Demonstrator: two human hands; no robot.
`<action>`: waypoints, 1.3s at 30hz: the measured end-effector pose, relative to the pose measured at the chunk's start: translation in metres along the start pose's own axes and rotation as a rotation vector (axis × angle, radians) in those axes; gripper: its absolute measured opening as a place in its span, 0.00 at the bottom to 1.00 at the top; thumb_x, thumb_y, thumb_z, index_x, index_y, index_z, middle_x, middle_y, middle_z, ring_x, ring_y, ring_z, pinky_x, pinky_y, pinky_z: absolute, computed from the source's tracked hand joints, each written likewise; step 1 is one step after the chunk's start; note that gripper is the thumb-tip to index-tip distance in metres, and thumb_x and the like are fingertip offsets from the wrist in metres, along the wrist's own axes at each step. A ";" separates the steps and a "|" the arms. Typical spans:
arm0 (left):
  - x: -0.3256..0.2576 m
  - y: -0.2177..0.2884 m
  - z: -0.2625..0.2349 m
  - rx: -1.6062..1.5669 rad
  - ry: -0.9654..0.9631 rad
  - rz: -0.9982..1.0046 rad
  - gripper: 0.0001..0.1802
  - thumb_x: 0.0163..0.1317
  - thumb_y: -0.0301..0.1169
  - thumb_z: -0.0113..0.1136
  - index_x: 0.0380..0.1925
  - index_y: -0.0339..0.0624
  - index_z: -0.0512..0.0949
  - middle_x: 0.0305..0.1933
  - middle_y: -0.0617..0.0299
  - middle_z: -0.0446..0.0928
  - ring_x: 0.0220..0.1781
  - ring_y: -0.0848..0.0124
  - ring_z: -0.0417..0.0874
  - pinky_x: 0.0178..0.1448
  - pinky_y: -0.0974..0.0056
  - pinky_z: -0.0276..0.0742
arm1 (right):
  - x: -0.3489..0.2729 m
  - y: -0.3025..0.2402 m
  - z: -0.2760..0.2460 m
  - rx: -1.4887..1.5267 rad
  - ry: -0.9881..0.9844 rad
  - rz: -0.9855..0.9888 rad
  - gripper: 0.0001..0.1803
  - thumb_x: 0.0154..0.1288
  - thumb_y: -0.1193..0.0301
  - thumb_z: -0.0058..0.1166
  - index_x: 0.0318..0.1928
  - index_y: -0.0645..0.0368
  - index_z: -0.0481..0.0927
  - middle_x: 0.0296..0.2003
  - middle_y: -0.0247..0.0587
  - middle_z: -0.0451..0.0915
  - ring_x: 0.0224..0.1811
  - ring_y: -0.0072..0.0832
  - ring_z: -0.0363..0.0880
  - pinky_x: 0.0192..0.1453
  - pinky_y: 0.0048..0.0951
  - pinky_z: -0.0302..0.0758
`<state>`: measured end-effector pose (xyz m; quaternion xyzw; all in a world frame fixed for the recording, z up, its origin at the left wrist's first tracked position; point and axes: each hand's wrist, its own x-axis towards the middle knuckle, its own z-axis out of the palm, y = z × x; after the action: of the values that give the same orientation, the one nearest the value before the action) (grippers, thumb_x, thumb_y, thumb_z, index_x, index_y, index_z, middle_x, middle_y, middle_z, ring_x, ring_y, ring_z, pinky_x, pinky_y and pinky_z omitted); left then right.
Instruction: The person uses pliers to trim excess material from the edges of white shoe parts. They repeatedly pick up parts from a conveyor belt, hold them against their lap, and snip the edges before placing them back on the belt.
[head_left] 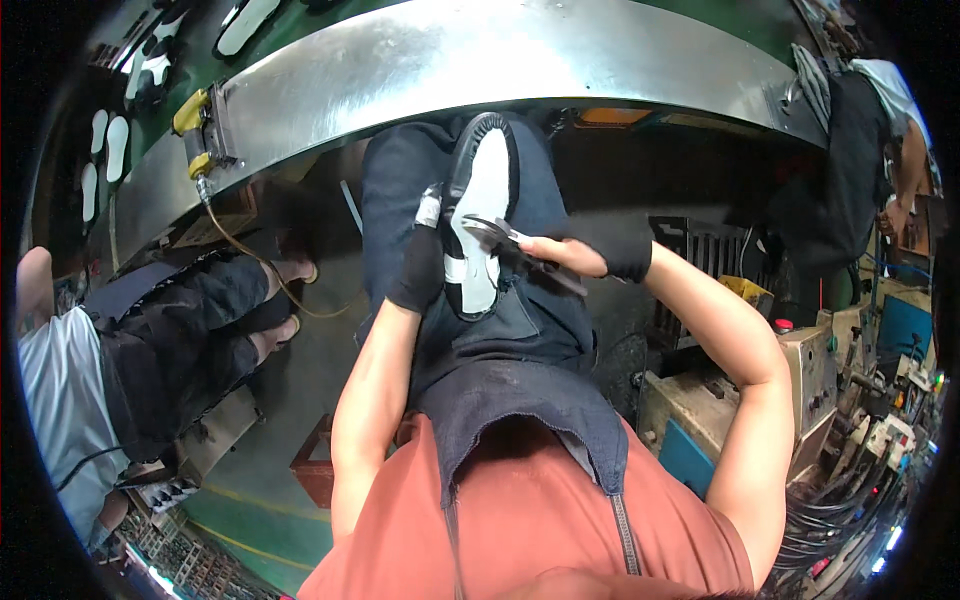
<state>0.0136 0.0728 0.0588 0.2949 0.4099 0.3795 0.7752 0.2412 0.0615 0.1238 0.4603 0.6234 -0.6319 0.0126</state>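
Observation:
A black shoe upper (487, 165) lies bottom up across my thighs, its toe pointing away from me. A white sole board covers its underside, and the black edge is gathered in pleats round the toe. My left hand (422, 258), in a black glove with white tape on a finger, grips the shoe along its left side. In my right hand (590, 255), also gloved in black with bare fingers, is a pair of metal pincers (490, 231). Their curved jaws lie over the middle of the white board. Whether the jaws pinch any material I cannot make out.
Beyond my knees runs a metal bench edge (520, 55); a yellow air stapler (194, 130) with a hose hangs at its left. Soles lie on the green surface behind. One person (150, 350) sits left, another stands far right. A machine (690, 410) stands by my right elbow.

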 end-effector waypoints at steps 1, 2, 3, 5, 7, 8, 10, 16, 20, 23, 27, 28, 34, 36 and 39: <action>-0.002 0.006 0.008 0.016 -0.002 -0.002 0.29 0.72 0.51 0.32 0.60 0.41 0.67 0.54 0.55 0.75 0.54 0.66 0.76 0.60 0.63 0.71 | 0.004 -0.002 0.003 0.266 -0.031 0.060 0.31 0.73 0.48 0.35 0.42 0.64 0.80 0.32 0.36 0.81 0.36 0.25 0.80 0.44 0.28 0.75; -0.002 0.003 0.004 0.022 -0.057 -0.053 0.29 0.72 0.52 0.33 0.60 0.42 0.67 0.54 0.54 0.75 0.54 0.64 0.76 0.58 0.62 0.72 | 0.007 -0.004 0.007 0.532 -0.066 0.118 0.31 0.73 0.48 0.35 0.43 0.64 0.80 0.33 0.36 0.81 0.38 0.25 0.81 0.44 0.28 0.75; -0.001 -0.001 0.004 -0.014 -0.043 -0.063 0.30 0.71 0.53 0.33 0.59 0.42 0.67 0.54 0.54 0.75 0.53 0.64 0.77 0.58 0.61 0.72 | 0.007 -0.005 0.010 0.797 -0.101 0.173 0.31 0.73 0.48 0.35 0.44 0.64 0.80 0.34 0.35 0.81 0.39 0.25 0.81 0.44 0.28 0.76; 0.002 -0.011 0.007 -0.089 -0.005 -0.084 0.31 0.71 0.54 0.33 0.59 0.42 0.67 0.54 0.54 0.75 0.53 0.63 0.77 0.57 0.61 0.73 | -0.001 -0.003 0.016 0.143 0.161 0.035 0.25 0.70 0.50 0.41 0.40 0.61 0.78 0.38 0.40 0.79 0.38 0.29 0.80 0.39 0.31 0.75; 0.022 -0.056 -0.027 -0.060 -0.158 0.102 0.23 0.69 0.40 0.44 0.58 0.40 0.67 0.54 0.55 0.74 0.54 0.64 0.76 0.58 0.62 0.71 | -0.007 0.000 0.030 -0.980 0.696 -0.323 0.20 0.65 0.53 0.49 0.30 0.59 0.78 0.31 0.43 0.76 0.33 0.34 0.76 0.34 0.35 0.72; 0.032 -0.090 -0.044 0.420 0.126 0.374 0.21 0.67 0.33 0.50 0.58 0.39 0.67 0.54 0.55 0.74 0.55 0.64 0.76 0.59 0.62 0.70 | -0.014 -0.009 0.021 -1.072 0.765 -0.376 0.19 0.61 0.55 0.53 0.27 0.58 0.76 0.27 0.41 0.73 0.32 0.37 0.72 0.36 0.35 0.71; 0.025 -0.076 -0.023 0.507 0.130 0.346 0.20 0.65 0.29 0.52 0.56 0.37 0.68 0.52 0.54 0.74 0.54 0.63 0.76 0.59 0.62 0.68 | -0.024 0.017 0.004 -1.055 0.693 -0.419 0.20 0.63 0.55 0.51 0.28 0.60 0.76 0.27 0.41 0.73 0.34 0.37 0.73 0.37 0.36 0.72; 0.017 -0.030 -0.013 0.597 -0.010 0.434 0.24 0.62 0.31 0.56 0.58 0.39 0.66 0.54 0.54 0.73 0.57 0.63 0.72 0.60 0.62 0.66 | -0.035 -0.049 0.027 -0.801 0.449 -0.562 0.19 0.60 0.53 0.54 0.29 0.58 0.74 0.30 0.43 0.75 0.30 0.38 0.78 0.29 0.37 0.74; 0.014 -0.016 -0.024 -0.055 -0.278 0.119 0.19 0.68 0.34 0.50 0.56 0.39 0.70 0.50 0.59 0.76 0.51 0.71 0.76 0.58 0.65 0.70 | -0.002 0.008 0.031 -0.568 0.382 -0.440 0.18 0.66 0.57 0.50 0.35 0.62 0.76 0.28 0.50 0.76 0.32 0.44 0.77 0.35 0.41 0.73; 0.014 -0.012 0.004 0.440 0.182 0.149 0.17 0.67 0.37 0.52 0.51 0.37 0.73 0.47 0.58 0.77 0.50 0.71 0.77 0.55 0.65 0.71 | -0.025 0.050 0.038 -0.380 0.376 -0.203 0.17 0.68 0.58 0.48 0.37 0.62 0.77 0.28 0.52 0.76 0.32 0.46 0.76 0.37 0.40 0.72; 0.012 -0.011 0.007 0.553 0.118 0.233 0.21 0.62 0.35 0.61 0.51 0.36 0.72 0.46 0.57 0.78 0.48 0.70 0.77 0.54 0.66 0.72 | -0.050 0.017 0.035 -0.217 0.329 -0.115 0.22 0.69 0.53 0.45 0.35 0.62 0.77 0.32 0.53 0.79 0.34 0.48 0.79 0.38 0.41 0.74; 0.007 -0.009 0.009 0.601 0.145 0.268 0.26 0.59 0.35 0.63 0.54 0.36 0.69 0.49 0.56 0.76 0.50 0.70 0.77 0.55 0.67 0.71 | -0.047 -0.012 0.029 -0.275 0.360 -0.190 0.21 0.68 0.54 0.46 0.35 0.62 0.77 0.32 0.53 0.79 0.34 0.48 0.79 0.38 0.41 0.74; 0.012 -0.030 -0.015 0.803 -0.233 0.157 0.41 0.51 0.37 0.70 0.62 0.39 0.60 0.59 0.53 0.69 0.60 0.64 0.70 0.63 0.61 0.66 | -0.014 -0.019 0.009 -0.547 0.466 -0.362 0.19 0.66 0.55 0.48 0.32 0.60 0.77 0.25 0.52 0.77 0.26 0.48 0.78 0.31 0.42 0.74; -0.001 -0.027 -0.018 0.633 -0.153 0.142 0.42 0.47 0.33 0.73 0.61 0.40 0.60 0.58 0.56 0.69 0.60 0.67 0.70 0.63 0.62 0.66 | -0.029 -0.038 0.012 -0.588 0.509 -0.151 0.19 0.65 0.55 0.50 0.28 0.58 0.79 0.21 0.48 0.76 0.20 0.47 0.76 0.27 0.42 0.73; -0.012 -0.007 0.000 0.636 -0.182 0.280 0.39 0.52 0.37 0.68 0.61 0.41 0.60 0.58 0.54 0.69 0.61 0.67 0.69 0.64 0.61 0.66 | -0.028 -0.048 0.035 -0.590 0.624 -0.652 0.19 0.64 0.54 0.50 0.32 0.59 0.78 0.24 0.51 0.76 0.26 0.44 0.78 0.31 0.40 0.72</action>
<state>0.0111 0.0591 0.0586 0.6075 0.3924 0.3076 0.6184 0.2094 0.0284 0.1711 0.3856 0.8592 -0.2343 -0.2412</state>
